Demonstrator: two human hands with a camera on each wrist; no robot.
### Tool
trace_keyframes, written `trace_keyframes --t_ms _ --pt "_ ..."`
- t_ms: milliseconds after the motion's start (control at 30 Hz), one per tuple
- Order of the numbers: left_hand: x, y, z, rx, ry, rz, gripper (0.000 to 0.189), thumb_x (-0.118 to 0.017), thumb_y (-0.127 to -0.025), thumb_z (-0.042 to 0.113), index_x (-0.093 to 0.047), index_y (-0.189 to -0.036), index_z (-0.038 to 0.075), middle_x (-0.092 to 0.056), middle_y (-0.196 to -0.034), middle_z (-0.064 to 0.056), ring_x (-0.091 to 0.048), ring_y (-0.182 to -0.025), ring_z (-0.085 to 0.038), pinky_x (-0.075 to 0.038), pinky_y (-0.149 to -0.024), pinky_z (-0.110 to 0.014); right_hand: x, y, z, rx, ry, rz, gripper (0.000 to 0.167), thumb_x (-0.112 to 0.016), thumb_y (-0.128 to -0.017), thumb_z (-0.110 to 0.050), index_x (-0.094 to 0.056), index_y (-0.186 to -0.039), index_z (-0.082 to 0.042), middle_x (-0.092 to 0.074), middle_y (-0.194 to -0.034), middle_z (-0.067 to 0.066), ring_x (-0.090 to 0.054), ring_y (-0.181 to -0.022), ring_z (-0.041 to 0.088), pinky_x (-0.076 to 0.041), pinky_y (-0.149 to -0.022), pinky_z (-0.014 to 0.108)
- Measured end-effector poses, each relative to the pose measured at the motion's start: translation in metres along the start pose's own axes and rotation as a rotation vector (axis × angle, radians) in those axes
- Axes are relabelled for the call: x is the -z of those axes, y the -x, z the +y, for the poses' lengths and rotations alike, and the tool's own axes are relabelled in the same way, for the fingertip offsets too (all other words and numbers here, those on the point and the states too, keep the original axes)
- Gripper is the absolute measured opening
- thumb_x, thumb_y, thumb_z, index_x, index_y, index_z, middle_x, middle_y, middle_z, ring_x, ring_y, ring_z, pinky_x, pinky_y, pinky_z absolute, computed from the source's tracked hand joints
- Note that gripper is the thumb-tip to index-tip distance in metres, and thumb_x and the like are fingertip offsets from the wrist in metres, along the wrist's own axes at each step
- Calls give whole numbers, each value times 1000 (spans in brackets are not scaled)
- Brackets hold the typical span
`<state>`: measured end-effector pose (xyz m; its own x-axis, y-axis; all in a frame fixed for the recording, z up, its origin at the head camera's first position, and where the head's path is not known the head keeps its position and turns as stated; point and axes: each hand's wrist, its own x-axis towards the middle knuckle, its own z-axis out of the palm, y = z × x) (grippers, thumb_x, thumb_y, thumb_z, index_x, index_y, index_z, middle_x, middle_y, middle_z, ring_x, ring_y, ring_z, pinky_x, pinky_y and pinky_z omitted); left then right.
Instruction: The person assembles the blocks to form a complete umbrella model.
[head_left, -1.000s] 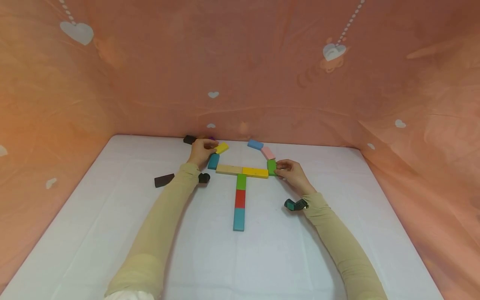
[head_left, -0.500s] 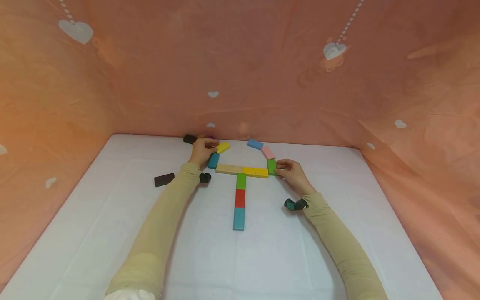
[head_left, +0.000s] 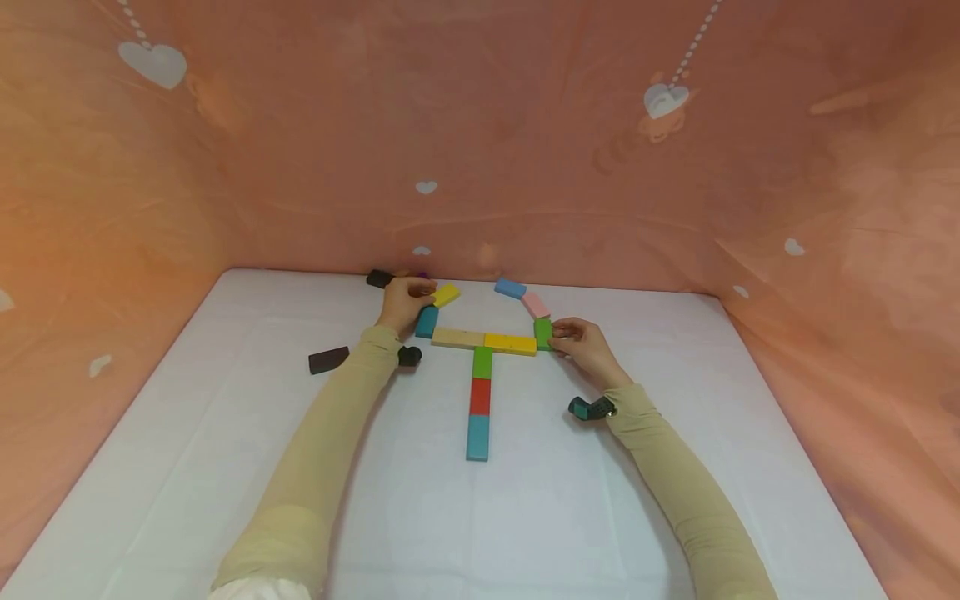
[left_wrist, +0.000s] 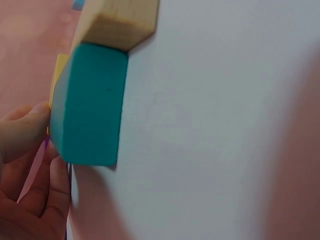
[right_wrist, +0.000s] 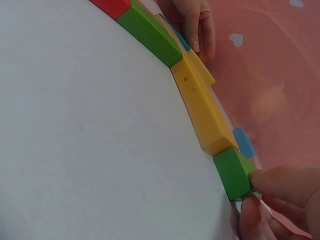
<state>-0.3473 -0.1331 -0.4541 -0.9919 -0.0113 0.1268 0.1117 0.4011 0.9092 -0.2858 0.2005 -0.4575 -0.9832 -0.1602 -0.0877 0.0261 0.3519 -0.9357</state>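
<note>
Head view: the left hand pinches one end of a lemon-yellow rectangular block between bent fingers and thumb. Just nearer the person than that grip lies a teal rectangular block, followed by a pale natural-wood bar and an amber-yellow bar leading across to the right hand. That hand pinches the outer side of a bright green rectangular block; beyond its grip lie a pink block and a light-blue block. Between the two grips, toward the person, runs a column of a second green block, a red block and a pale-blue block.

Left wrist view: the thumb is at the lemon-yellow block, and the teal block in front partly hides the contact.

Right wrist view: fingertips touch the bright green rectangular block, whose opposite side meets the amber-yellow bar.
</note>
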Motion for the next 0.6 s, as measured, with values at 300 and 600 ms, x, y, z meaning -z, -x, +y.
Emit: trace_keyframes --t_ms 300,600 --pt "1 0 -1 -5 -13 -7 22 -65 -88 -3 -69 -110 -3 -66 -108 -17 -58 -99 -28 -50 -90 -37 0 1 -1 1 -2 -3 42 -64 -90 -4 -51 -128 7 -55 -118 24 -58 -84 20 -53 -71 21" --pt "3 2 1 -30 -22 -9 22 -66 -87 -4 -68 -109 -5 -66 -108 -19 -59 -98 -30 -50 -90 -37 3 2 2 -20 -11 -35 52 -72 -84 -5 -50 -131 2 -56 -119 19 -56 -89 23 -51 -72 21"
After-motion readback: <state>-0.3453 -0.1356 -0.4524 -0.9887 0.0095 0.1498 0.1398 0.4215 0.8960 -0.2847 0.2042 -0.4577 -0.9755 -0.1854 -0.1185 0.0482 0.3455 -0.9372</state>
